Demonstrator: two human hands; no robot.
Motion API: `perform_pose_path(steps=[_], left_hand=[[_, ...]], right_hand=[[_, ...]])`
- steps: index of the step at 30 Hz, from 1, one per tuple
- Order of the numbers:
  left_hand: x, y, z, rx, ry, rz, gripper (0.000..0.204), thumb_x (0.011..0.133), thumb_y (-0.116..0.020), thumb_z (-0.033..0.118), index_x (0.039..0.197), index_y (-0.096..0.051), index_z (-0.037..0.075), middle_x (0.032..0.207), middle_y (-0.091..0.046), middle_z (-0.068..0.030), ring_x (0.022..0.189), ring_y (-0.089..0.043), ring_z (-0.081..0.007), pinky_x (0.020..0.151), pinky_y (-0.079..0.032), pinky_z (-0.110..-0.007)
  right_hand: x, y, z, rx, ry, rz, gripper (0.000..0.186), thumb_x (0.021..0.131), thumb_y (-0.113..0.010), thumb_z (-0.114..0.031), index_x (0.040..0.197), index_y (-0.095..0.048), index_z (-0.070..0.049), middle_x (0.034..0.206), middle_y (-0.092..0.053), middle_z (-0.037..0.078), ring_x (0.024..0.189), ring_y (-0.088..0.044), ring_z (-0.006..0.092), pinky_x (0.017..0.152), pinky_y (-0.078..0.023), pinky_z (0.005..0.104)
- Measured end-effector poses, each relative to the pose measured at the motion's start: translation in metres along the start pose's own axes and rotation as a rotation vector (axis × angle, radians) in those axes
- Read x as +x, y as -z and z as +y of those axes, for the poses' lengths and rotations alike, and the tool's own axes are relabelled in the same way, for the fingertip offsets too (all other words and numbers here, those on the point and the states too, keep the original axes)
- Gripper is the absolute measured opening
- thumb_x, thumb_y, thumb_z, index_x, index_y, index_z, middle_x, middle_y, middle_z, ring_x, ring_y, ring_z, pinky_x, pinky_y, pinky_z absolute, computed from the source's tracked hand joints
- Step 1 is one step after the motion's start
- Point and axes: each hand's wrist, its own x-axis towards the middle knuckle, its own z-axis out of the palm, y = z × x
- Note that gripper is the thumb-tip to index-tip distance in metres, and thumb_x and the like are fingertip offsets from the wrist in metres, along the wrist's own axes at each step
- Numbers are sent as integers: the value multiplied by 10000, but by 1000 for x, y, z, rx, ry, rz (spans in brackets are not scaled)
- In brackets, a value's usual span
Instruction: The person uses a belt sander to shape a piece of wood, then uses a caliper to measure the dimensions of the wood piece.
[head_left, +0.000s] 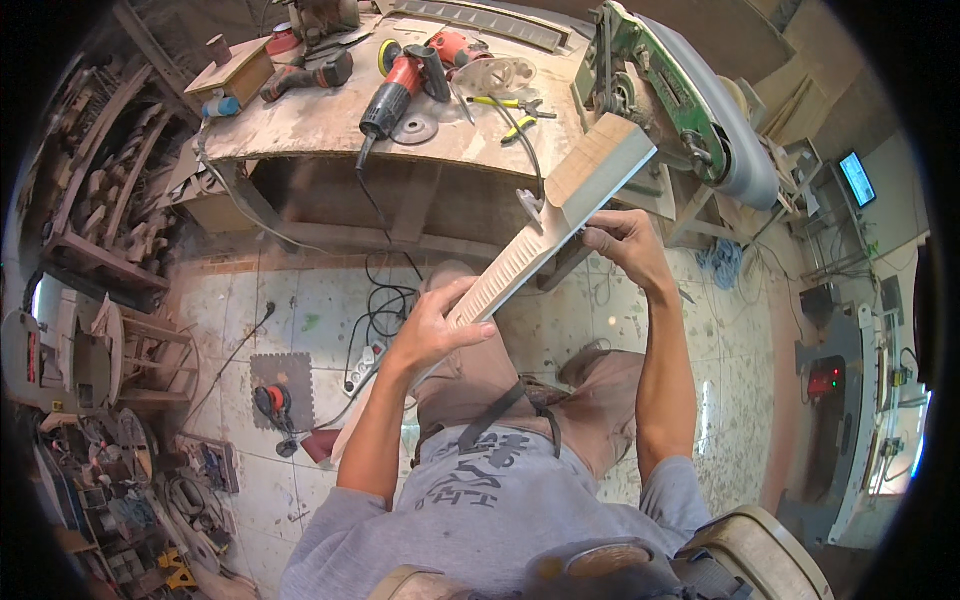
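A long piece of carved wood (510, 268) slants up from my lap toward the bench, with a thick square block at its far end and a row of ridges along its narrower shaft. My left hand (440, 328) is wrapped around the lower shaft, thumb across the ridged face. Against the right edge, just below the block, my right hand (632, 248) is pinched closed at the fingertips. A small dark thing shows there, too small to make out. The wood's lower end passes behind my left forearm.
On the workbench (300, 135) lie a red angle grinder (395, 95), a cordless drill (308, 76) and yellow-handled pliers (520, 128). A green belt sander (680, 100) stands at the right. A sander (272, 402), cables and a power strip (364, 368) lie on the tiled floor.
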Motion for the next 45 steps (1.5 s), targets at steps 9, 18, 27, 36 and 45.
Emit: perform_pose_path(steps=[9,18,27,36,45], left_hand=[[3,-3,-8,-35,-40,-1,830,712,-866,447,1362,-639,-17,1240,-707,-163,1152,-662,-254,1022,-483,-366],[2,12,-20,60,-61,-10,608,648,-831,173,1211,-656,28,1137,-659,-31,1041,-590,-138,947,-468,-319],[-33,31,-27,142,2,252,544,719,-846,171,1212,-670,24,1153,-723,-154,1078,-682,-253,1023,-493,-363],[-50,50,-136,446,-291,213,463,903,-788,125,1320,-605,44,1257,-663,-79,1160,-629,-220,1155,-413,-344],[-72,43,-158,560,-25,239,641,944,-755,134,1525,-493,67,1402,-607,-60,1181,-601,-182,1014,-500,-321]], right_hand=[[-3,2,2,-16,30,-18,369,908,-818,-287,1144,-792,-5,893,-760,55,825,-644,110,753,-525,290],[-5,-21,6,-63,193,51,272,851,-831,-183,1054,-806,-2,843,-777,73,692,-616,91,656,-511,294],[-11,-119,-26,-618,503,55,379,827,-822,-419,792,-688,-66,724,-648,98,592,-646,320,537,-498,411],[-5,-166,0,-653,647,-40,339,857,-788,-399,764,-653,-102,713,-615,42,583,-631,268,511,-503,399],[-1,-162,23,-582,606,-53,344,830,-808,-419,795,-667,-107,725,-618,40,581,-625,268,496,-482,398]])
